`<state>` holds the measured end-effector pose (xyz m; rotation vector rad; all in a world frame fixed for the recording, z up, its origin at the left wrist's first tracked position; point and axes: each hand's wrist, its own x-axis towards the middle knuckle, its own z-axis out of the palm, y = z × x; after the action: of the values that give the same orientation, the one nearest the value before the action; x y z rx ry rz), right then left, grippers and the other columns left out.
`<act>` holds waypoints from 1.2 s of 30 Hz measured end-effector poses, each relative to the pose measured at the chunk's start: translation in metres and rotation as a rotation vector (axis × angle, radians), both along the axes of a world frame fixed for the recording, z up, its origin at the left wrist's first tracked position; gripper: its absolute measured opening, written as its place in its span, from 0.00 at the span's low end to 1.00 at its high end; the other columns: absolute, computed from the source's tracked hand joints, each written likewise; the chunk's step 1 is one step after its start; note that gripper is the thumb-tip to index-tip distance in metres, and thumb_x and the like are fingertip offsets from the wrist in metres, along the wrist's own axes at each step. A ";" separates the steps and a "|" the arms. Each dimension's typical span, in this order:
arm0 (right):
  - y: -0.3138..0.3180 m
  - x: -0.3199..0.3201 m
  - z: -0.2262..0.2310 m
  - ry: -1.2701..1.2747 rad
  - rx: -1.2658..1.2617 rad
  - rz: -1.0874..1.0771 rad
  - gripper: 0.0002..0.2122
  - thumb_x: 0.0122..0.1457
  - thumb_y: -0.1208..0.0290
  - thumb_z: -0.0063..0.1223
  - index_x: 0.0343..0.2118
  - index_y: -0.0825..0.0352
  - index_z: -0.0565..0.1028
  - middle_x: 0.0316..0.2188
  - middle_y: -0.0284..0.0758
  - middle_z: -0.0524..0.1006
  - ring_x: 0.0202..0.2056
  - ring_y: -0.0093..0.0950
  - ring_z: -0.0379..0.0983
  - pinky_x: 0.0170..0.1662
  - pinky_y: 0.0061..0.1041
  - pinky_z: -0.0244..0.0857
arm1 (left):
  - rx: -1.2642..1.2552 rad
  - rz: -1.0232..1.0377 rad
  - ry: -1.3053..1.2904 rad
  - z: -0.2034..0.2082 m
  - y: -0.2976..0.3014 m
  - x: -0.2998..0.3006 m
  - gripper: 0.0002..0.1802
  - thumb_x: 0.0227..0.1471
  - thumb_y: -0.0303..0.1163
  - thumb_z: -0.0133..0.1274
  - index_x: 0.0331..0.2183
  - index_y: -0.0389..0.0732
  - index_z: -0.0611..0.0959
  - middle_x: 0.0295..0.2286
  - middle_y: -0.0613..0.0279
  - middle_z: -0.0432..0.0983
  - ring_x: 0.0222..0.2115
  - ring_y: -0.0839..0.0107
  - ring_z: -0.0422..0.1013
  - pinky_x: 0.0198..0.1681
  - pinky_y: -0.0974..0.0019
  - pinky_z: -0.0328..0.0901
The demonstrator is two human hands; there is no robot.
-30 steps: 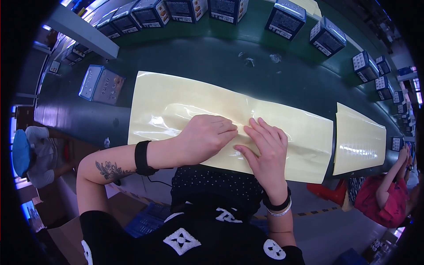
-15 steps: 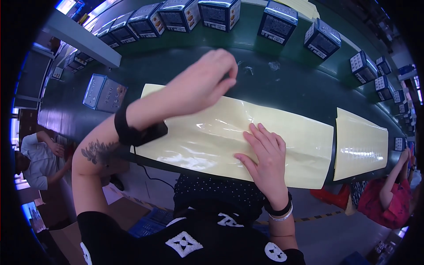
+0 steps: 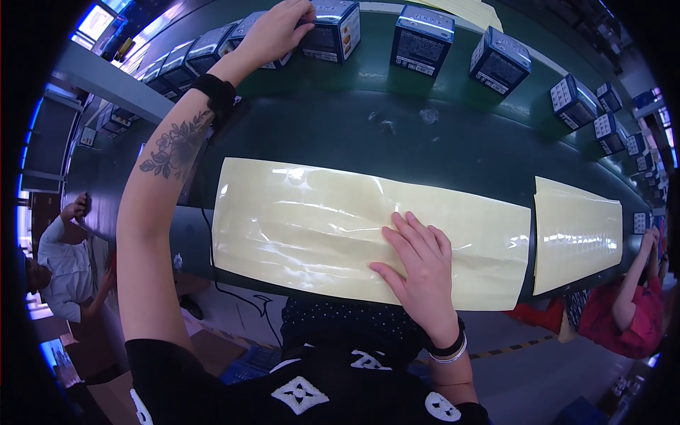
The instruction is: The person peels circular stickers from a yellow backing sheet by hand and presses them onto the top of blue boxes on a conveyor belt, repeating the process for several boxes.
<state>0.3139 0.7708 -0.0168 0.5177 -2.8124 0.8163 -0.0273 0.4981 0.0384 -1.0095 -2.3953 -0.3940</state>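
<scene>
My right hand [image 3: 420, 265] rests on a long pale-yellow sheet [image 3: 297, 234] with a glossy clear surface. Its fingers lie stretched out and flat near the sheet's middle. Up at the far left, my left hand [image 3: 278, 32] reaches to the row of dark blue cartons. Its bent fingers and thumb come together at the upper left edge of one blue carton [image 3: 333, 32]; whether they pinch anything small cannot be made out. Another carton [image 3: 248, 28] is partly covered by that hand.
More blue cartons [image 3: 423, 41] line the table's [image 3: 319, 120] far side. A second yellow stack [image 3: 577, 234] lies to the right. Clear film scraps [image 3: 428, 115] are scattered behind the sheet. A cable [image 3: 234, 296] hangs at the front. Other people [image 3: 623, 312] work on both sides.
My left hand has gone from above the sheet up and away to the cartons. My right hand has stayed flat on the sheet. My left forearm now crosses where a single carton stood.
</scene>
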 end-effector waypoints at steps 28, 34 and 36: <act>0.021 0.007 -0.015 0.010 -0.152 -0.093 0.27 0.47 0.70 0.67 0.53 0.67 0.72 0.49 0.40 0.77 0.58 0.38 0.67 0.63 0.43 0.51 | -0.043 -0.044 0.089 -0.027 0.075 0.127 0.19 0.50 0.30 0.58 0.45 0.39 0.79 0.48 0.50 0.70 0.45 0.51 0.69 0.51 0.56 0.63; 0.025 0.007 -0.020 0.035 -0.186 -0.081 0.26 0.47 0.71 0.67 0.51 0.67 0.73 0.47 0.40 0.78 0.56 0.38 0.69 0.62 0.42 0.53 | -0.077 -0.421 -0.431 -0.035 0.115 0.270 0.10 0.45 0.27 0.59 0.34 0.35 0.83 0.35 0.58 0.76 0.35 0.61 0.73 0.38 0.62 0.69; 0.025 0.006 -0.019 0.032 -0.189 -0.090 0.25 0.47 0.71 0.67 0.51 0.66 0.73 0.46 0.40 0.78 0.56 0.37 0.69 0.62 0.42 0.52 | -0.107 -0.394 -0.504 -0.045 0.118 0.275 0.10 0.43 0.26 0.59 0.33 0.35 0.83 0.32 0.58 0.75 0.32 0.62 0.73 0.32 0.64 0.70</act>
<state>0.3199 0.7963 -0.0362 0.3681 -2.6707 1.0317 0.2475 0.6163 -0.0062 -1.5971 -2.6632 -0.7423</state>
